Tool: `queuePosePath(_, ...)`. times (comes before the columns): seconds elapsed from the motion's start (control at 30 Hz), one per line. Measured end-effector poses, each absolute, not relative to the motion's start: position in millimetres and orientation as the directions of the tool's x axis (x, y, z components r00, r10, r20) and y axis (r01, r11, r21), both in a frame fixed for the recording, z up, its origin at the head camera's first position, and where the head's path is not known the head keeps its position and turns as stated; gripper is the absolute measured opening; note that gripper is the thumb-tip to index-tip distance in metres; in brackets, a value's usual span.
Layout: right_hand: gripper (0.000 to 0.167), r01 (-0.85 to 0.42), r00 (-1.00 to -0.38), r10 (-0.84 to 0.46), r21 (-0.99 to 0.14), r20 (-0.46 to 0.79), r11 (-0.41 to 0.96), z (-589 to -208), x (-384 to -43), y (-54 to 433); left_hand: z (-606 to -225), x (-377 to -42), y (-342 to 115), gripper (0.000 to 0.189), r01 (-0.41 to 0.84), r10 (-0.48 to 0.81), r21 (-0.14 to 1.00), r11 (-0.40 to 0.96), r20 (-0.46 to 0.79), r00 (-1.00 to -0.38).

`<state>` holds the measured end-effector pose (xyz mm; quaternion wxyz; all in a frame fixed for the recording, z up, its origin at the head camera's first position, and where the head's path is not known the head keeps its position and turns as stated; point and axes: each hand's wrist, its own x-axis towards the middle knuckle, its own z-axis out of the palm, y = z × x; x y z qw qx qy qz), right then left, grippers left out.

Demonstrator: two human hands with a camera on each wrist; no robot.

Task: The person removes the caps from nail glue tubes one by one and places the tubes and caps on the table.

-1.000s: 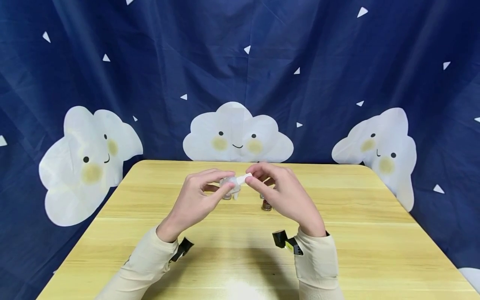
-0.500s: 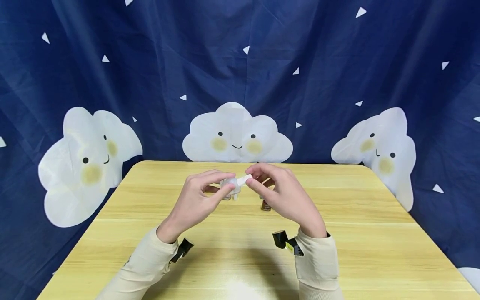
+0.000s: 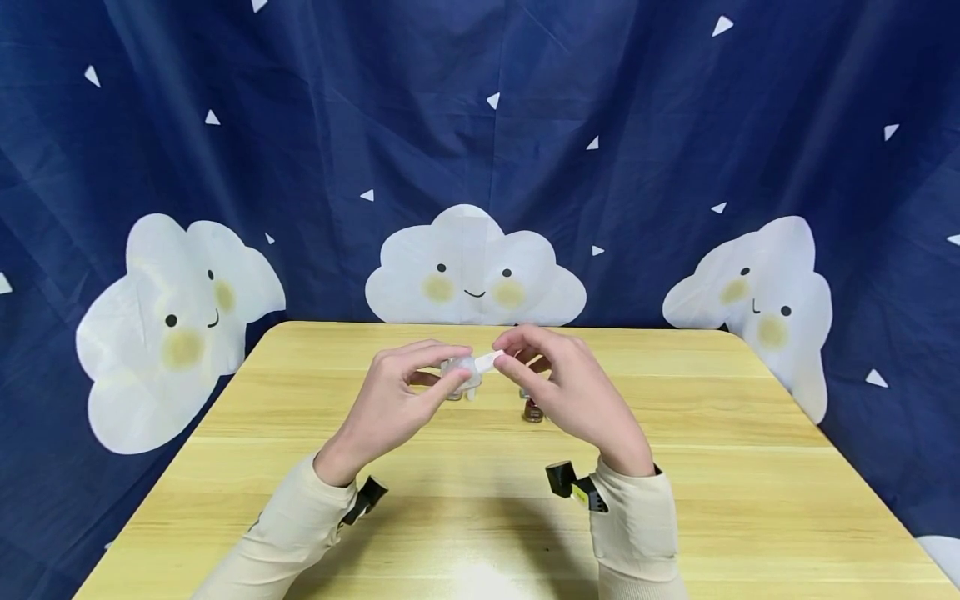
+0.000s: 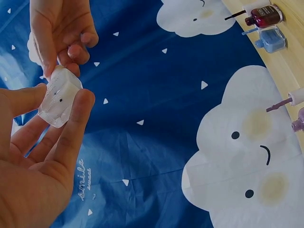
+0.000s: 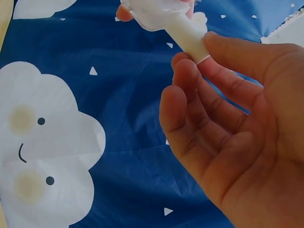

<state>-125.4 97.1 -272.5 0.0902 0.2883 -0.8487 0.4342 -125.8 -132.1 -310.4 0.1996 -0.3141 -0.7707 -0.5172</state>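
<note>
My left hand (image 3: pixel 393 400) holds a clear, faceted nail polish bottle (image 4: pixel 59 97) with milky white contents, gripped at its sides between thumb and fingers. The bottle lies tilted above the table, its neck end toward the right. On that end is a long white cap (image 5: pixel 187 40), whose tip my right hand (image 3: pixel 573 400) pinches between thumb and index finger. In the right wrist view, the other right fingers curl loosely below the cap. The cap meets the bottle's shoulder, and the neck is hidden.
On the table (image 3: pixel 720 483) behind the hands stands a dark red nail polish bottle (image 3: pixel 533 411), partly beside the right hand. The left wrist view also shows a blue bottle (image 4: pixel 273 39), a mauve bottle (image 4: pixel 299 122) and a mauve brush (image 4: pixel 280 104). A blue cloud-print curtain (image 3: pixel 480 125) hangs behind.
The white cap appears slightly turned in the right fingers. Both hands and the bottle stay almost in the same place.
</note>
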Motion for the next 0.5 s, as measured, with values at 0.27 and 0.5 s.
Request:
queuePosePath(0.27,0.014,-0.583,-0.809,-0.405,-0.663,0.425,0.469,-272.9,-126.4,97.2,-308.9,-124.0,-131.9,0.019,0.686,0.271,0.673,0.276,0.631,-0.727)
queuePosePath(0.5,0.008,-0.582,-0.81,-0.405,-0.657,0.423,0.479,-273.3,-127.4,97.5,-308.8,-124.6,-131.8,0.02,0.684,0.28,0.674,0.278,0.624,-0.729)
